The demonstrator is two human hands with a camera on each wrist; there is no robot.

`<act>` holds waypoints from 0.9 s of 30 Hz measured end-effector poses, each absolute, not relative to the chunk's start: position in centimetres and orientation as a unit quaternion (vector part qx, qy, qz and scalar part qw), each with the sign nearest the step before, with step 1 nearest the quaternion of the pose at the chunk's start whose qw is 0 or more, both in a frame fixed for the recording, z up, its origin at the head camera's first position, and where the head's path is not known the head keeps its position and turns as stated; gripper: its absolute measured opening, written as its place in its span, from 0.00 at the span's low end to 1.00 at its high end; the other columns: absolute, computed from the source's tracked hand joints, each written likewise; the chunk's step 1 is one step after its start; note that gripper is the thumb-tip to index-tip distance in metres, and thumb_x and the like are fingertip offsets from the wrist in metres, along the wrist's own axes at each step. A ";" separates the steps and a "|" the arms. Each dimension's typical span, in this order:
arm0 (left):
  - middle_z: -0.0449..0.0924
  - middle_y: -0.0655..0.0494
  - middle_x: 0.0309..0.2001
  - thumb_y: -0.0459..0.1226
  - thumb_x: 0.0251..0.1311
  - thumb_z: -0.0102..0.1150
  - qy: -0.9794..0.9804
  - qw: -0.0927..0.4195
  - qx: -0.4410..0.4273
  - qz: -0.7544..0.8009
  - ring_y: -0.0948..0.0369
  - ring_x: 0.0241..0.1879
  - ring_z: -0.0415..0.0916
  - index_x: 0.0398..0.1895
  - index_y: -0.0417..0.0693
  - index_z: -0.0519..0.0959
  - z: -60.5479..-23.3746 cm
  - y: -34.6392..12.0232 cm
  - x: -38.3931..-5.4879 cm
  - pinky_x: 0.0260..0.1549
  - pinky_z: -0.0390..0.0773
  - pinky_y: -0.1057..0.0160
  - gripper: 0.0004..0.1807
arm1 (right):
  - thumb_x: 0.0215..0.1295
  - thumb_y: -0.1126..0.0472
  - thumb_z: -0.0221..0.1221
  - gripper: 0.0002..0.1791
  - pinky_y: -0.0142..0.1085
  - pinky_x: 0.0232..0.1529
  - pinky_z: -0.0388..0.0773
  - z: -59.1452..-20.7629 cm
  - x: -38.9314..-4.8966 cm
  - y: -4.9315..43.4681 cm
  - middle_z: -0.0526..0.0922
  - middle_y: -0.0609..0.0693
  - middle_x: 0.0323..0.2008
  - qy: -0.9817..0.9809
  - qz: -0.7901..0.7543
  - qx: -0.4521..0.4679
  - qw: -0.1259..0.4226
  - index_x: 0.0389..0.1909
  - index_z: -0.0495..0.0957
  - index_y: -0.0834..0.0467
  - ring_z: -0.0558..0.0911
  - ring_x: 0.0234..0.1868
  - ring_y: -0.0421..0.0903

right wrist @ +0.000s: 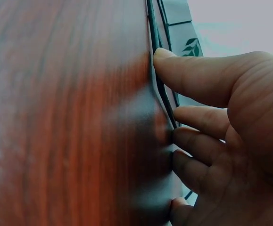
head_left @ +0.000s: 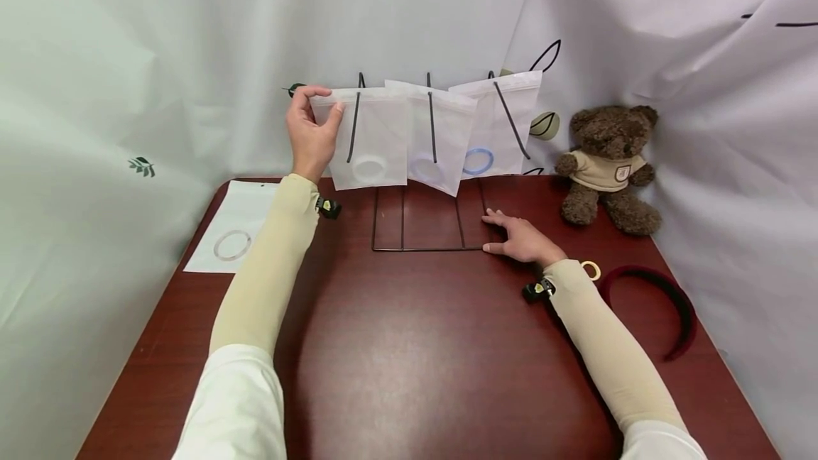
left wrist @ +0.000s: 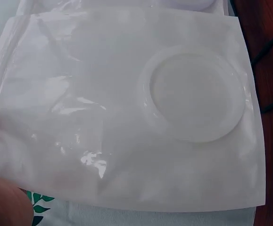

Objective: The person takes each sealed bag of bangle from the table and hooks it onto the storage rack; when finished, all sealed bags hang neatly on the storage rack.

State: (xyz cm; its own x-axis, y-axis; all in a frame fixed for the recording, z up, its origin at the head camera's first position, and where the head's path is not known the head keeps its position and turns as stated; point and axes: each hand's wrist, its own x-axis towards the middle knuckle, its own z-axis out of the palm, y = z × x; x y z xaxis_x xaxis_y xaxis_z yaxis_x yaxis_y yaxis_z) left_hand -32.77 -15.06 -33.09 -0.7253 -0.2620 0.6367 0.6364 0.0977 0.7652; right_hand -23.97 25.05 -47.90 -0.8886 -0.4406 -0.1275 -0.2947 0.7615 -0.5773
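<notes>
Pinching the top corner of a translucent bag (head_left: 386, 130) between thumb and fingers, a person's left hand (head_left: 312, 132) holds it level, probably so it does not twist on its hook. A white ring (head_left: 357, 168) rests near the bag's bottom, its weight likely helping the bag hang flat. Two more bags, the middle bag (head_left: 455, 130) and the right bag (head_left: 487, 119), hang beside it on a black wire rack (head_left: 424, 250), each hook passing through near the top edge.

Well apart from the left, the right hand (head_left: 525, 238) rests with fingers spread, thumb touching the rack's base at its front right corner, apparently to steady it. Another bag (head_left: 246, 201) lies flat at the table's left; a brown teddy bear (head_left: 610, 151) sits upright at right, out of the way.
</notes>
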 end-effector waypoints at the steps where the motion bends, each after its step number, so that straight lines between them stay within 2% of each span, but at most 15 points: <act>1: 0.77 0.62 0.41 0.26 0.57 0.66 -0.656 0.342 -0.142 -0.658 0.62 0.36 0.73 0.42 0.45 0.81 -33.1 -15.1 -32.8 0.38 0.68 0.67 0.11 | 0.64 0.50 0.67 0.41 0.55 0.77 0.54 -47.9 -24.0 25.1 0.58 0.58 0.78 0.930 -0.283 -0.198 0.129 0.74 0.65 0.57 0.54 0.80 0.58; 4: 0.78 0.59 0.42 0.27 0.57 0.67 -0.650 0.340 -0.140 -0.666 0.62 0.33 0.73 0.43 0.45 0.81 -33.2 -15.3 -32.6 0.33 0.67 0.67 0.12 | 0.64 0.49 0.67 0.40 0.55 0.77 0.54 -47.9 -24.0 25.1 0.57 0.58 0.78 0.930 -0.282 -0.195 0.131 0.74 0.65 0.57 0.54 0.80 0.58; 6: 0.79 0.56 0.42 0.27 0.57 0.66 -0.644 0.341 -0.138 -0.670 0.62 0.34 0.74 0.45 0.45 0.81 -33.1 -15.6 -32.3 0.34 0.69 0.67 0.13 | 0.64 0.50 0.67 0.40 0.55 0.77 0.53 -47.8 -24.0 25.1 0.57 0.58 0.78 0.930 -0.283 -0.194 0.132 0.74 0.65 0.57 0.54 0.80 0.58; 11: 0.79 0.52 0.43 0.25 0.58 0.60 -0.630 0.352 -0.132 -0.680 0.58 0.43 0.79 0.54 0.39 0.77 -33.0 -16.6 -31.3 0.43 0.74 0.64 0.19 | 0.64 0.50 0.67 0.40 0.55 0.77 0.53 -47.8 -23.9 25.1 0.57 0.57 0.78 0.931 -0.282 -0.192 0.134 0.75 0.64 0.57 0.54 0.80 0.57; 14: 0.80 0.50 0.43 0.25 0.59 0.58 -0.635 0.354 -0.118 -0.676 0.58 0.44 0.79 0.55 0.36 0.76 -33.5 -17.8 -31.0 0.43 0.74 0.64 0.19 | 0.64 0.50 0.67 0.40 0.55 0.77 0.53 -47.9 -23.9 25.1 0.57 0.57 0.78 0.931 -0.279 -0.193 0.133 0.75 0.64 0.56 0.54 0.81 0.57; 19: 0.81 0.53 0.41 0.27 0.60 0.60 -0.669 0.331 -0.067 -0.662 0.63 0.41 0.78 0.55 0.35 0.76 -35.5 -20.5 -31.3 0.41 0.73 0.66 0.19 | 0.64 0.50 0.67 0.40 0.55 0.77 0.53 -47.9 -23.9 25.3 0.58 0.58 0.78 0.932 -0.279 -0.193 0.127 0.74 0.65 0.57 0.54 0.80 0.58; 22: 0.80 0.58 0.40 0.29 0.60 0.61 -0.690 0.320 -0.031 -0.648 0.65 0.41 0.77 0.56 0.37 0.76 -36.9 -22.4 -31.5 0.41 0.73 0.68 0.20 | 0.64 0.50 0.67 0.40 0.55 0.77 0.54 -47.8 -23.8 25.3 0.58 0.59 0.78 0.933 -0.278 -0.192 0.124 0.74 0.65 0.57 0.55 0.80 0.58; 27: 0.79 0.57 0.43 0.30 0.60 0.61 -0.704 0.309 0.023 -0.639 0.66 0.41 0.76 0.58 0.41 0.76 -39.0 -26.2 -31.2 0.40 0.73 0.70 0.21 | 0.64 0.50 0.67 0.40 0.55 0.77 0.54 -47.8 -23.9 24.9 0.59 0.58 0.78 0.932 -0.279 -0.196 0.127 0.74 0.65 0.57 0.54 0.80 0.58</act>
State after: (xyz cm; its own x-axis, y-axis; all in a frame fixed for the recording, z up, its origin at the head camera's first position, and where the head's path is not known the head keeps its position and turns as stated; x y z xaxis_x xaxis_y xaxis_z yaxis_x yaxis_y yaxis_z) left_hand -31.16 -26.18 -39.00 -0.8082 -0.4270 0.4056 0.3626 0.1819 0.9140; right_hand -23.87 24.92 -47.75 -0.8907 -0.4361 -0.1283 -0.2940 0.7680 -0.5690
